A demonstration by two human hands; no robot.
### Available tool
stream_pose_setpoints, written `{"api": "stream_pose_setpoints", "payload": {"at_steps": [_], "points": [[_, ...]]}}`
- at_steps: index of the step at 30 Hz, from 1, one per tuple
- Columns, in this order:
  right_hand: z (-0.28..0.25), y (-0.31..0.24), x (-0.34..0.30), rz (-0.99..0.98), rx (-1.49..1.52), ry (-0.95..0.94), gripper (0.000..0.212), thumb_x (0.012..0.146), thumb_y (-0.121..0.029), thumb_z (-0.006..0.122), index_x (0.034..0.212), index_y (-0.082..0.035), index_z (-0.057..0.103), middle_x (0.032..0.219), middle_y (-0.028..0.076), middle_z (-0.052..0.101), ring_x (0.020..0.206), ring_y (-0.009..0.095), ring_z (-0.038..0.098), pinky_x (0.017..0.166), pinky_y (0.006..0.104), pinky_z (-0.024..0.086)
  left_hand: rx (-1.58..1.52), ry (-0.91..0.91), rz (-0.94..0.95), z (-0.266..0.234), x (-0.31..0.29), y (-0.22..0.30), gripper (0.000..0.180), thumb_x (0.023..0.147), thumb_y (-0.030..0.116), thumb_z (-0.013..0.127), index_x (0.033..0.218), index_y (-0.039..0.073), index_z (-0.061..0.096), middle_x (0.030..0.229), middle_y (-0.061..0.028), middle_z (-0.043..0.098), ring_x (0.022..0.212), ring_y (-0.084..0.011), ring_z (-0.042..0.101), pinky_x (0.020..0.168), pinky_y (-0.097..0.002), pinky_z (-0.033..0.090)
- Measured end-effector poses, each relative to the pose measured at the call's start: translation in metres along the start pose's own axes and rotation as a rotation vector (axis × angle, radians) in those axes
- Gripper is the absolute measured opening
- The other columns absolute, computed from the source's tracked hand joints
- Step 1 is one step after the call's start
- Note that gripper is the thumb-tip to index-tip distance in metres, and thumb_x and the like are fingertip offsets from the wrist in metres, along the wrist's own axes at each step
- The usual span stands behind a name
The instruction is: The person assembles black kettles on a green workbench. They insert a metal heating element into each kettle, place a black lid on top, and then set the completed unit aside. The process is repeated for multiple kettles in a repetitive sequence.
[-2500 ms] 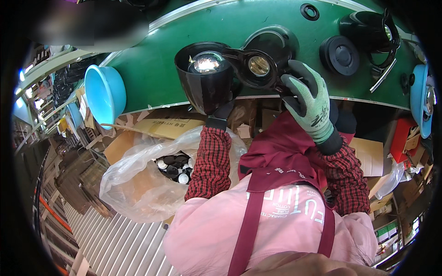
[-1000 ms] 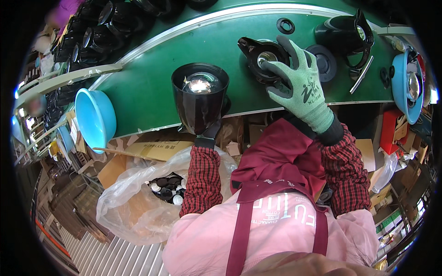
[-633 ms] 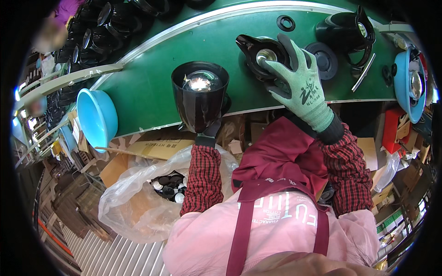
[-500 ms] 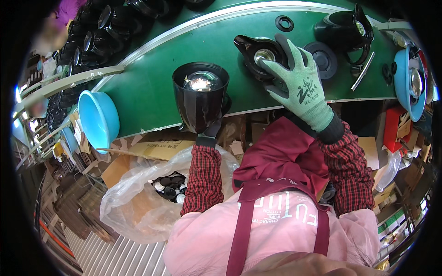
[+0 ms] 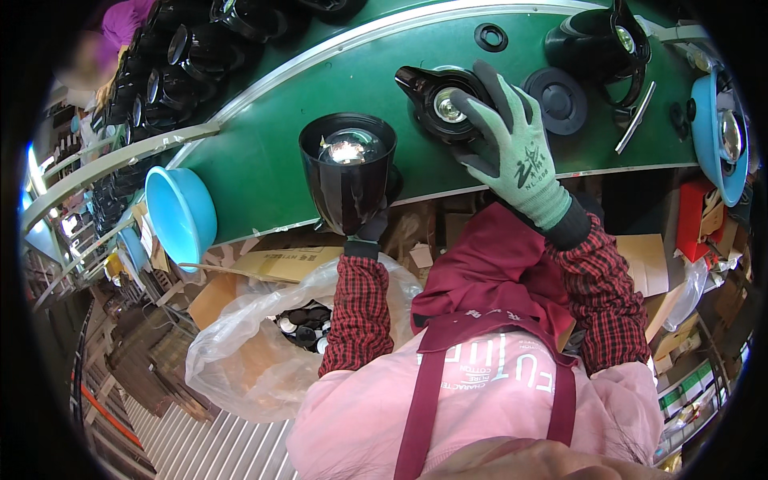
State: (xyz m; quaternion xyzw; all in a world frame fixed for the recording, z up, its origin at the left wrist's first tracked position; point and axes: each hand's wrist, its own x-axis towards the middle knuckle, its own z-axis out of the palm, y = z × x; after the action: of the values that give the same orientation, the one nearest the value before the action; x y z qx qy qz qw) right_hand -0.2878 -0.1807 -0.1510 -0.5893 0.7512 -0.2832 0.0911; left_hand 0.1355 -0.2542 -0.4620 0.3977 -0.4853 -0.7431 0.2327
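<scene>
My left hand (image 5: 370, 226), in a dark-palmed glove, grips a black vacuum jug body (image 5: 346, 186) at the table's front edge. The jug's wide open end faces up, showing a shiny silver glass liner (image 5: 352, 147) inside. Most of that hand is hidden behind and under the jug. To its right stands a second black jug with a spout (image 5: 416, 84), its round silvery mouth facing up. My right hand (image 5: 512, 140), in a green glove with dark fingertips, curls its fingers and thumb around the right side of this jug's rim.
On the green table (image 5: 264, 172) lie a dark round disc (image 5: 555, 101), a black ring (image 5: 490, 37), a tipped black jug (image 5: 588, 50) and a metal-edged handle piece (image 5: 637, 118). Blue basins (image 5: 182, 210) flank the table. Below sits a plastic-lined box (image 5: 240, 360). Many black jugs (image 5: 196, 48) crowd the far left.
My view has shifted slightly. The spouted jug under my right hand has moved a little leftward and nearer. My left hand keeps its hold on the other jug.
</scene>
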Motion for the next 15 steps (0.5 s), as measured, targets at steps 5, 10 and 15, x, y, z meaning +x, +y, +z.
{"api": "stream_pose_setpoints", "payload": {"at_steps": [5, 10, 15], "points": [[0.006, 0.002, -0.024, 0.218, 0.445, 0.263, 0.077, 0.075, -0.017, 0.092, 0.144, -0.011, 0.057, 0.158, 0.020, 0.047, 0.137, 0.041, 0.054, 0.105, 0.0460, 0.053, 0.530, -0.138, 0.036, -0.006, 0.000, 0.011, 0.061, 0.110, 0.028, 0.053, 0.167, 0.015, 0.034, 0.173, -0.0106, 0.035, 0.160, -0.0304, 0.029, 0.133, -0.0456, 0.022], [-0.015, 0.015, -0.012, 0.356, 0.417, -0.030, 0.036, 0.085, -0.014, 0.084, 0.113, 0.003, 0.068, 0.130, 0.018, 0.068, 0.107, 0.033, 0.070, 0.089, 0.0377, 0.056, 1.372, 0.002, 0.370, 0.002, -0.003, 0.010, 0.063, 0.110, 0.026, 0.053, 0.168, 0.015, 0.033, 0.174, -0.0124, 0.032, 0.160, -0.0343, 0.027, 0.133, -0.0472, 0.021], [0.001, 0.041, 0.089, 0.342, 0.847, 0.324, 0.041, 0.090, -0.018, 0.083, 0.123, 0.003, 0.069, 0.117, 0.014, 0.073, 0.098, 0.018, 0.069, 0.089, 0.0330, 0.056, 1.212, 0.033, 0.334, 0.023, 0.007, 0.053, 0.059, 0.111, 0.029, 0.050, 0.167, 0.013, 0.035, 0.171, -0.0127, 0.038, 0.159, -0.0332, 0.032, 0.132, -0.0466, 0.024]]}}
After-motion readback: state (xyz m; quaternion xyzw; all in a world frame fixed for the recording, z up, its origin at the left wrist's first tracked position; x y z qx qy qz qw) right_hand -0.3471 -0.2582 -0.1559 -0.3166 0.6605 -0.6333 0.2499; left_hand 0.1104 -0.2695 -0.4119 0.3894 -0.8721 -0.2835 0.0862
